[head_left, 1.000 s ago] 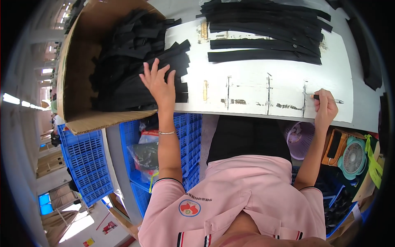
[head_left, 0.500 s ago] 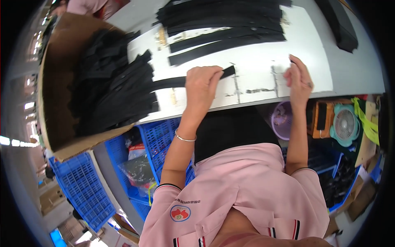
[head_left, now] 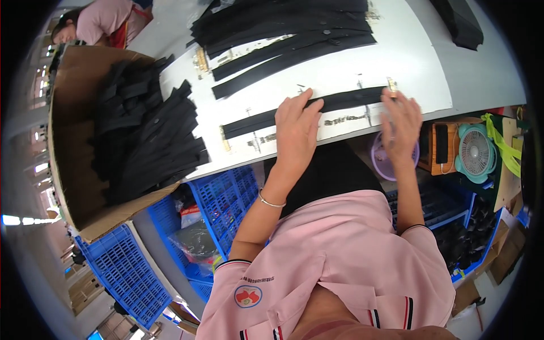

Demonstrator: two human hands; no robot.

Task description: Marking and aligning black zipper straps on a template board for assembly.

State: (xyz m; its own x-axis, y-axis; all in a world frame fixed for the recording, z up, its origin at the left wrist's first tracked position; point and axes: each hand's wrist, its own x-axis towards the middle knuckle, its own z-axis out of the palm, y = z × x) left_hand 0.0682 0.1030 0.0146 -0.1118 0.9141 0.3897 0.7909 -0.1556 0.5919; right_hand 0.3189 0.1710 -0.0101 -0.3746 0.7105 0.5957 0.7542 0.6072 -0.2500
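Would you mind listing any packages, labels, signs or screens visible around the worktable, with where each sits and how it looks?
Open brown cardboard box: left of the white worktable, full of black strips.
Clear plastic bag: in the blue plastic crate under the table, crumpled, with dark contents.
Round red-and-white badge: on the person's pink shirt, with a line of small print above it.
No signs or screens are in view.

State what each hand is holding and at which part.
Both press one black strap flat on the white table: left hand near its middle, right hand at its metal-tipped right end. Neither grips it.
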